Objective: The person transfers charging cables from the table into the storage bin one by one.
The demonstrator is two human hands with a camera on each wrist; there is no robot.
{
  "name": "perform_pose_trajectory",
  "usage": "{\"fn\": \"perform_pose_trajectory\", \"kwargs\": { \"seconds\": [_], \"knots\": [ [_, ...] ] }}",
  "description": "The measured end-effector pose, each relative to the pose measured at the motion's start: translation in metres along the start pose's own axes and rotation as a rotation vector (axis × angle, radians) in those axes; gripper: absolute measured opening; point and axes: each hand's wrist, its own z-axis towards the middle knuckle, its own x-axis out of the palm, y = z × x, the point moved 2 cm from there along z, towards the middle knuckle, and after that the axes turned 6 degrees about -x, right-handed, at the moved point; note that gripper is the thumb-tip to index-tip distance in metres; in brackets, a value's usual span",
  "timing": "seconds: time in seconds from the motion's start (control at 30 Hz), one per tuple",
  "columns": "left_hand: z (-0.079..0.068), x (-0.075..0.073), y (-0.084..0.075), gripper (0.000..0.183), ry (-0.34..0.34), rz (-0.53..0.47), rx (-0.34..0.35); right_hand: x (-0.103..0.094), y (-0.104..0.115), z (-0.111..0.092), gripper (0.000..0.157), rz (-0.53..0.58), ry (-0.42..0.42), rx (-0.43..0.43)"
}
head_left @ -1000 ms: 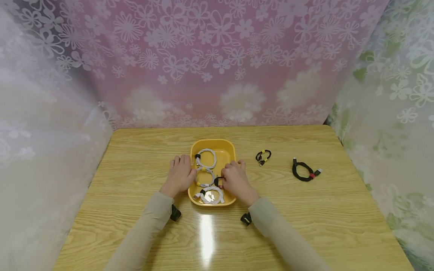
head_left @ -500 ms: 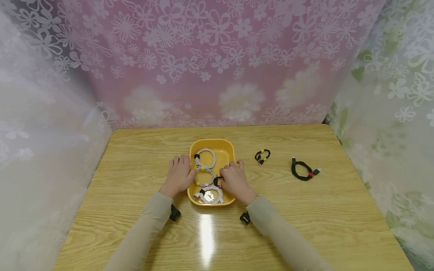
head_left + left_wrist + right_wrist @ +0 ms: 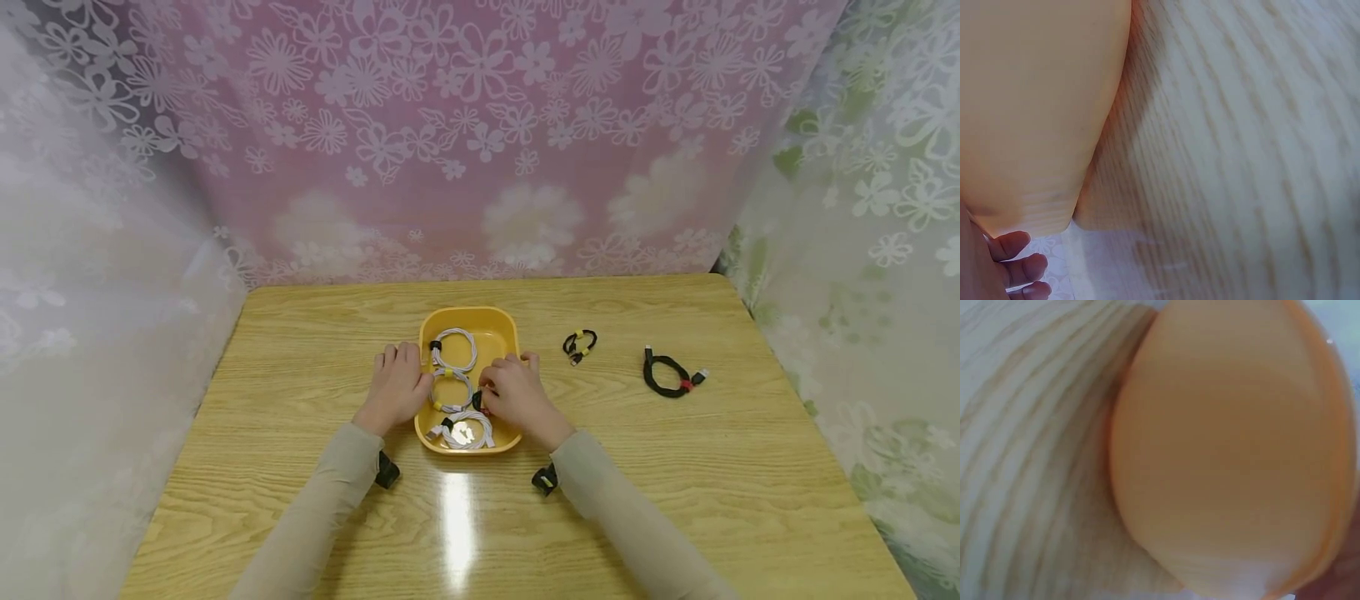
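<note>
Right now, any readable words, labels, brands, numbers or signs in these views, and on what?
None readable in any view.
Yellow plastic bin: no lettering seen on its visible sides.
Cable plugs and cable ties: any markings too small to read.
Black right-wrist device: pale mark, too small to read.
Floral backdrop: printed flowers, no letters seen.

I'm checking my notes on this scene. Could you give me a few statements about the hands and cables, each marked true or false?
1. Three pale coiled cables lie in the yellow bin. True.
2. The left hand is on the bin's far edge. False: the left hand is at its left side.
3. The right hand is at a black cable in the bin. True.
4. Two black cables lie on the table, right of the bin. True.
5. Of those two, the red-tied one is nearer the bin. False: the yellow-tied one is.
</note>
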Motion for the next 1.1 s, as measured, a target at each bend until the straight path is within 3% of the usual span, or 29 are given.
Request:
{"fn": "perform_pose_trajectory", "kwargs": {
  "seconds": [0.37, 0.77, 1.1],
  "knots": [
    [0.002, 0.004, 0.003, 0.017, -0.011, 0.003, 0.007, -0.025, 0.0, 0.001, 0.008, 0.202, -0.022, 0.037],
    [0.002, 0.004, 0.003, 0.018, -0.023, -0.001, 0.007, -0.057, -0.01, -0.012, 0.007, 0.255, -0.158, 0.02],
    [0.002, 0.004, 0.003, 0.018, -0.021, 0.004, -0.001, -0.078, -0.043, -0.031, 0.007, 0.256, -0.226, 0.064]
  ]
}}
